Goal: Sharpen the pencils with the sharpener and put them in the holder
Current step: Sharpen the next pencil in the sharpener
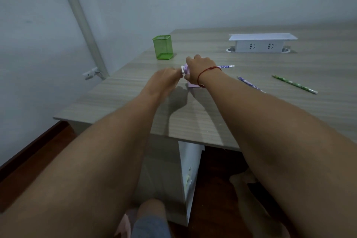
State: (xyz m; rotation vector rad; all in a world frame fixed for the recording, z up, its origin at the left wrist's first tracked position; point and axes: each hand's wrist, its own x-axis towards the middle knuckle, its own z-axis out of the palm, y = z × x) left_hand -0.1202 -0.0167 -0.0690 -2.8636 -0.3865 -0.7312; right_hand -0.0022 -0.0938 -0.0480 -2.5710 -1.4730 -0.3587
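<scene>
The sharpener point(185, 70) stood on the desk point(125, 98) between both hands. The right hand point(201, 67) curled over its top, and the left hand point(166, 78), arm outstretched, pinched its white end.

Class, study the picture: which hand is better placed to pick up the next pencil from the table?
The right hand: the loose purple pencil and green pencil lie beside its forearm, while the left hand is across the sharpener from them.
</scene>
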